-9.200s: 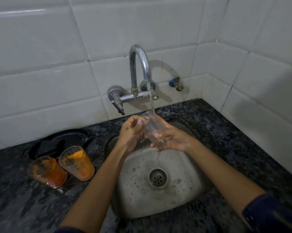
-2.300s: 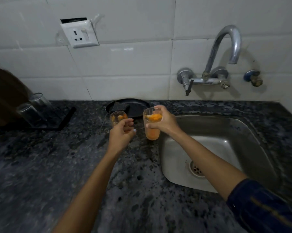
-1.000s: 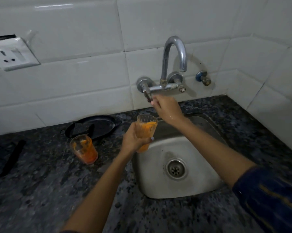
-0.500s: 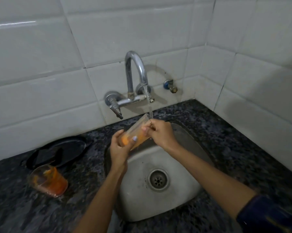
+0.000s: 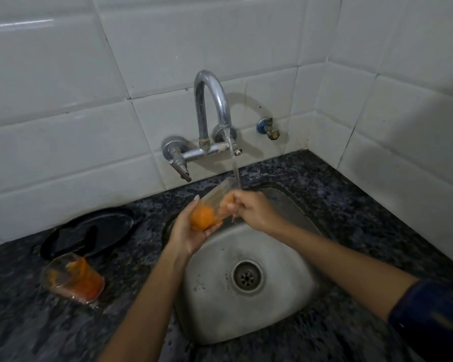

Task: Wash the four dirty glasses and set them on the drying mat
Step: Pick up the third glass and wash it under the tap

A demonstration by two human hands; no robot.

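Head view of a steel sink [image 5: 293,317] set in a dark speckled granite counter [image 5: 356,205] against white wall tiles. The left hand [image 5: 191,231] cups the base of an orange-stained glass [image 5: 210,209], fingers curled round it, and holds it tilted with its mouth raised toward the wall. The right hand [image 5: 251,209] pinches the glass near its rim. A stream of water [image 5: 234,165] falls from the curved chrome tap [image 5: 212,100] onto the rim of the glass, above the sink basin. A second orange-stained glass [image 5: 72,279] stands on the counter left of the sink, just in front of a black plate [image 5: 89,231]. The sink drain [image 5: 247,276] lies below the hands. A dark blue sleeve [image 5: 431,317] covers the right upper arm
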